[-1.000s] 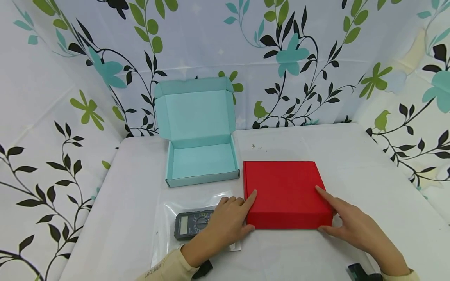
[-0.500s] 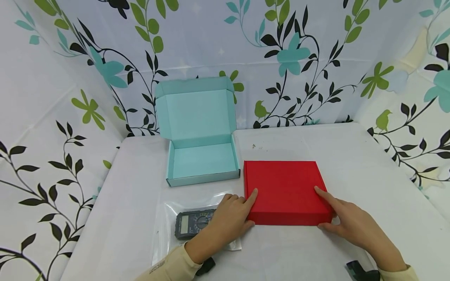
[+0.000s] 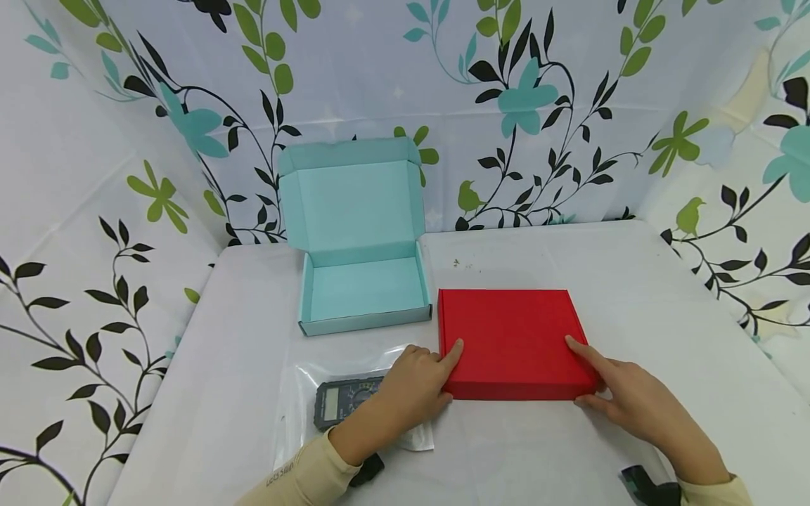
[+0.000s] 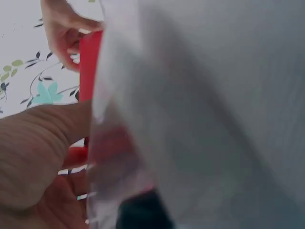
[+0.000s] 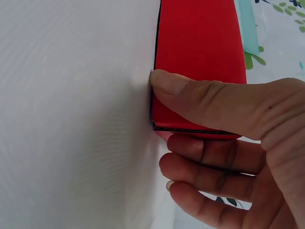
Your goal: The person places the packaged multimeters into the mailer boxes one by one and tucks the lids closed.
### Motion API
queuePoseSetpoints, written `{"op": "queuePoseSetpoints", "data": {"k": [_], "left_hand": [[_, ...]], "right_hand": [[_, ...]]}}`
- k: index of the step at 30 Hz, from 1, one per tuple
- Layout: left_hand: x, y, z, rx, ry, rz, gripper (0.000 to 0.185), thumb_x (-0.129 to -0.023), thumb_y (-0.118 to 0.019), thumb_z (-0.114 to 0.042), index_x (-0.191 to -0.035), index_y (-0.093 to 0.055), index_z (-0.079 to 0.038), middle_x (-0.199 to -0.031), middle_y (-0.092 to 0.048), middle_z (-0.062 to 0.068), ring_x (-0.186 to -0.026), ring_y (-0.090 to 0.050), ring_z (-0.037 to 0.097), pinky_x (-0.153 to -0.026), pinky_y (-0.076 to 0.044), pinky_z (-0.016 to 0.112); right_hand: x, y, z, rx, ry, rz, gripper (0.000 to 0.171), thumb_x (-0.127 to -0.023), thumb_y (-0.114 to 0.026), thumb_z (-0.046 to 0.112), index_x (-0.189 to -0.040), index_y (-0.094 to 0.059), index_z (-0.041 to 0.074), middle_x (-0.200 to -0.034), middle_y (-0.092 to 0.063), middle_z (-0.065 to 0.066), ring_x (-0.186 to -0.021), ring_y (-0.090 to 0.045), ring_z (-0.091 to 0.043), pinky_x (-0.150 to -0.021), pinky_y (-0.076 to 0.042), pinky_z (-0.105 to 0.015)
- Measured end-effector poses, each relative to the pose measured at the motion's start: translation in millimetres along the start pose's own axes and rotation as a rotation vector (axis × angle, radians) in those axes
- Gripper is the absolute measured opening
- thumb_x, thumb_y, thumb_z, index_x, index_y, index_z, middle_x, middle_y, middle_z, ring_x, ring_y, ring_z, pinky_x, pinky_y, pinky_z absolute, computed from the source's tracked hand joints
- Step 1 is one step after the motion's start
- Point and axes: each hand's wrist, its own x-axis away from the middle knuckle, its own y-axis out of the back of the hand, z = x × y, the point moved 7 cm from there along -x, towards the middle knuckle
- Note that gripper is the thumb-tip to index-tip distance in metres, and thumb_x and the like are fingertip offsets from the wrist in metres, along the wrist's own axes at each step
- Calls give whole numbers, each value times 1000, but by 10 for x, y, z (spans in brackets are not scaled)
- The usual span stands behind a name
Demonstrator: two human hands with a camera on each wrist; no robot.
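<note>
Backdrop: white cloth printed with leaves and flowers hangs behind and at both sides of a white table [image 3: 633,281].
Red box [image 3: 511,341]: closed and flat, lower centre of the head view, just right of the open teal box [image 3: 361,281].
Left hand [image 3: 414,390]: at the box's near left corner, forefinger laid along the lid edge, thumb on the front wall, pinching lightly; the other fingers are curled over a clear bag [image 3: 304,414].
Right hand [image 3: 626,397]: at the near right corner; the right wrist view shows the thumb [image 5: 209,100] pressed on the front wall [image 5: 190,121] and the fingers [image 5: 209,157] tucked at its side, gripping it.
Multimeter [image 3: 344,404]: inside the bag, lower left, partly under the left wrist.
Doing it well: keep both thumbs level on the front wall and pull evenly, so the flap comes free without creasing; judged from the grip, a lopsided tug would skew the box towards the teal one.
</note>
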Motion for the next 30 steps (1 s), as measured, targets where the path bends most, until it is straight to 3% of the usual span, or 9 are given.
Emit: {"op": "queuePoseSetpoints", "data": {"k": [4,11,17,23,30], "left_hand": [[-18,17,27,25,-37,26,79,-84,-88,-33,-151,-54,-7,-89,-73,2,-85,-70,18,-93,-51,35],[-30,13,22,8,-55,-7,74,-85,-86,-30,-149,-57,-6,-77,-71,0,-77,-70,16,-94,-49,35],[-35,8,14,-22,-66,-31,70,-86,-85,-29,-147,-59,-5,-71,-67,-1,-73,-68,15,-91,-49,34],[-39,15,22,-20,-71,-19,71,-86,-86,-31,-146,-59,-5,-68,-65,-2,-71,-68,14,-90,-50,33],[-44,17,12,-22,-92,-27,72,-85,-86,-30,-146,-59,-4,-65,-62,-3,-67,-66,14,-88,-51,32]], "right_hand": [[-14,16,13,22,8,-16,94,-70,-98,19,-150,-49,9,-92,-69,2,-73,-59,-9,-61,-54,-26],[-10,4,-1,23,28,-32,91,-73,-96,15,-150,-49,9,-81,-63,8,-65,-52,-6,-59,-51,-24],[-6,-11,2,19,48,-47,89,-74,-95,12,-150,-49,8,-88,-69,2,-68,-56,-7,-63,-55,-25],[-20,-18,25,8,63,-18,95,-72,-93,1,-152,-44,9,-112,-72,-17,-88,-71,-28,-73,-62,-38],[0,-25,32,50,32,-23,90,-73,-92,0,-151,-48,6,-107,-73,-19,-85,-72,-31,-75,-61,-44]]}}
